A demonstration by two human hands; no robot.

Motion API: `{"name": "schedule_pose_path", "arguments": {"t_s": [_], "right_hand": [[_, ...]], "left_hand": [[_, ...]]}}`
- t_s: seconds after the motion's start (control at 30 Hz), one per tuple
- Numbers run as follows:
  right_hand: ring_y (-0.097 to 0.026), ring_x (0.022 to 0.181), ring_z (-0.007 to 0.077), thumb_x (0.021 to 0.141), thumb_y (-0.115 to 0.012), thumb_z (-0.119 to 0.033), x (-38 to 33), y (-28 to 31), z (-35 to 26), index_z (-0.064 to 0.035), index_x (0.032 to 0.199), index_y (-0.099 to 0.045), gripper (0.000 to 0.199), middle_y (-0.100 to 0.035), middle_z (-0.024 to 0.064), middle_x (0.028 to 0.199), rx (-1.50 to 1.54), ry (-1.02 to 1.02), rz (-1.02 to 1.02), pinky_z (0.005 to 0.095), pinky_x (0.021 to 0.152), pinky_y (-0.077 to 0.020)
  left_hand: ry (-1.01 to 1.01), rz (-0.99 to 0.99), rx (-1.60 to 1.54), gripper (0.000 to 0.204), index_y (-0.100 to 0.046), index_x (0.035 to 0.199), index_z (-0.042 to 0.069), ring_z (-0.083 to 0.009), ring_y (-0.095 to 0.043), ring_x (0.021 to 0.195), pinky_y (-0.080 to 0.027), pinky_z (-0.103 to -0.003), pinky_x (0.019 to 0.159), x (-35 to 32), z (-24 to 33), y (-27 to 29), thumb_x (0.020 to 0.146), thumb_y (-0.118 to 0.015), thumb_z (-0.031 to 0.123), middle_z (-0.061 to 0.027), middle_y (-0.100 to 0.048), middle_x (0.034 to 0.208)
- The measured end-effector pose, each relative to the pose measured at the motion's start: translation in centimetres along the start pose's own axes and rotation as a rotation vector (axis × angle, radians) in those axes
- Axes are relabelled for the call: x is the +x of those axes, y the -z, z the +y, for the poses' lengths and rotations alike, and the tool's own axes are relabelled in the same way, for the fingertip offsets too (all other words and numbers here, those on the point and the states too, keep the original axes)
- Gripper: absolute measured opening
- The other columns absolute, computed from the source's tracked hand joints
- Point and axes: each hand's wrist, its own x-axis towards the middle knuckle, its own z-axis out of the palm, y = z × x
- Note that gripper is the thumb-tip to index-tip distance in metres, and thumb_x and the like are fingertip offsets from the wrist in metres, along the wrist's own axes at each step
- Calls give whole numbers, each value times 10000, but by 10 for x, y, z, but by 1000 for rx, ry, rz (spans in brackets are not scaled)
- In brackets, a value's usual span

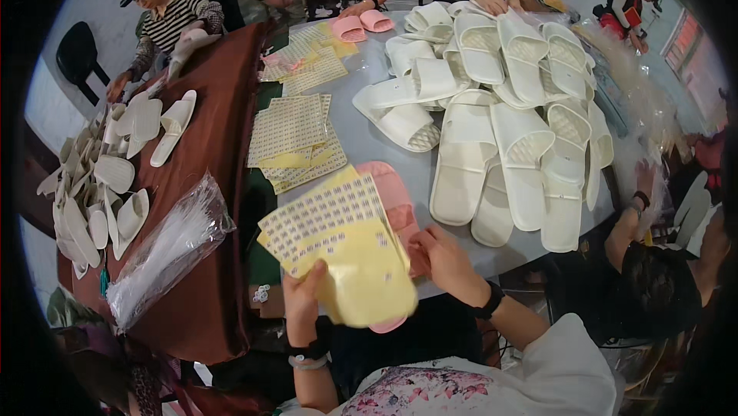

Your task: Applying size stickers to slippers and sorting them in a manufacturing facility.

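Observation:
My left hand [302, 298] grips yellow sticker sheets [338, 212], its thumb lying over their lower left edge. The top sheet has rows of small printed labels in its upper part and a mostly bare lower part. Under the sheets lies a pink slipper [384, 183]; its upper end shows, and a bit of pink peeks out at the lower edge. My right hand [452, 265] is closed at the slipper's right side, with fingertips bent against its strap. Whether a small label sits between those fingertips I cannot tell.
White slippers [530, 132] pile up on the grey table to the right. More sticker sheets [296, 135] lie beyond my left hand, near small pink slippers [350, 29]. On the brown-covered table are a clear bag of white strips [173, 251] and more slippers [142, 120]. Other people sit around.

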Motion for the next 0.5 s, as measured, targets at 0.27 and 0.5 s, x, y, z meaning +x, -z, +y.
{"name": "schedule_pose_path", "arguments": {"t_s": [0.27,0.5], "right_hand": [[-563,844,351,818,-531,-119,23,-14,8,-37,1008,-572,211,-568,144,932,183,59,42,404,684,-468],[-597,816,352,822,-538,-116,27,5,-11,-60,989,-613,191,-604,146,988,315,-63,12,373,687,-481]], "left_hand": [[202,-84,228,208,-634,987,-30,-85,-576,764,-476,-232,662,-30,-13,2,837,-658,113,-44,-655,889],[250,-55,205,214,-626,998,-44,-100,-591,783,-484,-242,688,-32,-8,0,831,-651,87,-59,-655,905]]}}
